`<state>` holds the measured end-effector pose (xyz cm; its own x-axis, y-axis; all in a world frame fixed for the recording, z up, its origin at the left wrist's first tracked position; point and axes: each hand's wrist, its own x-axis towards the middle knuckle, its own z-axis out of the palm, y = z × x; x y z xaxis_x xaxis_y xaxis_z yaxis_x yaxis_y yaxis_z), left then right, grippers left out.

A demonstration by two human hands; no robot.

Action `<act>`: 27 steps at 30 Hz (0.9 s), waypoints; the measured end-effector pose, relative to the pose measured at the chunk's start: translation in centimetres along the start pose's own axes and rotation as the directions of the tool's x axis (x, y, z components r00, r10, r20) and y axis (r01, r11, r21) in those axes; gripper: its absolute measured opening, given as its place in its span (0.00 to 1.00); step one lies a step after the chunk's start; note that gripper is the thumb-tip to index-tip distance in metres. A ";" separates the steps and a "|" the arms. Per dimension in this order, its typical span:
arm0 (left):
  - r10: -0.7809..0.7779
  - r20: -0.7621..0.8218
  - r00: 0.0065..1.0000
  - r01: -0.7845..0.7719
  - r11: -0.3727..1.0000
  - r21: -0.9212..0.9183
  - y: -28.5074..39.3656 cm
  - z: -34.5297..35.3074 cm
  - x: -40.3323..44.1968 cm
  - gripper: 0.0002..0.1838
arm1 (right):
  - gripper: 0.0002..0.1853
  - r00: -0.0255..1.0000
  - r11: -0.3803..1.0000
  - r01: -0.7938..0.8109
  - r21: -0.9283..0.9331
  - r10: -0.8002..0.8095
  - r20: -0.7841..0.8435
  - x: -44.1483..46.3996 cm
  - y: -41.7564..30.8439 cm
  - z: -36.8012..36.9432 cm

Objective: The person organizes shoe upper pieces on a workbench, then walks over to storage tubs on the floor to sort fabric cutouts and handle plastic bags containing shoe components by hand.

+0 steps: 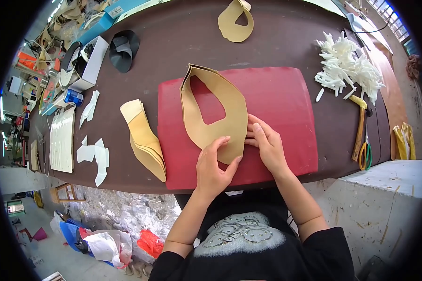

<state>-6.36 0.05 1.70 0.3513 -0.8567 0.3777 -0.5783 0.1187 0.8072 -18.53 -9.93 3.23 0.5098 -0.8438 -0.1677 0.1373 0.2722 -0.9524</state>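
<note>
A tan shoe-upper piece [234, 111] with a large cut-out lies on the red mat [286, 107]; its far end shows layered edges, folded or stacked. My left hand [214, 166] rests at its near end, thumb and fingers spread apart. Along the right edge of the piece is my right hand [268, 145], fingers stretched out and their tips touching the edge or just beside it. To the left of the mat, partly over its border, sits a stack of similar tan pieces [143, 143].
Another tan piece [237, 23] lies at the far side of the brown table [187, 42]. On the right are a pile of white sticks [344, 65], a hammer [359, 126] and scissors [365, 152]. White scraps [96, 154], a blue can [73, 97] and a dark upper [124, 50] are leftward.
</note>
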 end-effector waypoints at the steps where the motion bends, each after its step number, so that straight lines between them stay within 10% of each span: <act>1: 0.023 0.007 1.000 -0.023 0.999 0.044 0.0 0.0 0.0 0.27 | 0.21 1.000 1.000 -0.006 0.006 0.006 -0.004 0.0 -0.1 0.0; 12: -0.099 -0.070 0.993 0.093 0.992 -0.083 -0.1 -0.8 -0.6 0.19 | 0.21 0.999 0.999 -0.027 0.027 0.027 -0.020 0.1 -0.1 0.0; 16: -0.120 -0.212 0.970 0.075 0.975 -0.208 0.0 -0.8 -0.8 0.15 | 0.21 0.995 0.960 -0.091 -0.263 0.079 -0.054 1.0 -1.0 0.0; 21: 0.179 -0.343 0.922 -0.191 0.982 0.000 0.1 -2.5 -1.7 0.13 | 0.19 0.994 0.733 0.015 -0.680 0.064 0.091 4.8 -5.1 1.1; 27: 0.151 -0.541 0.827 0.022 0.953 0.301 -1.9 -9.1 -3.9 0.11 | 0.16 0.999 0.702 0.046 -0.711 -0.018 0.047 7.9 -2.5 0.3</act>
<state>0.05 7.76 2.77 0.6014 -0.4191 0.6802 -0.7651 -0.0571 0.6414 -14.62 -17.11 4.32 0.5463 -0.8261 -0.1383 -0.4838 -0.1764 -0.8572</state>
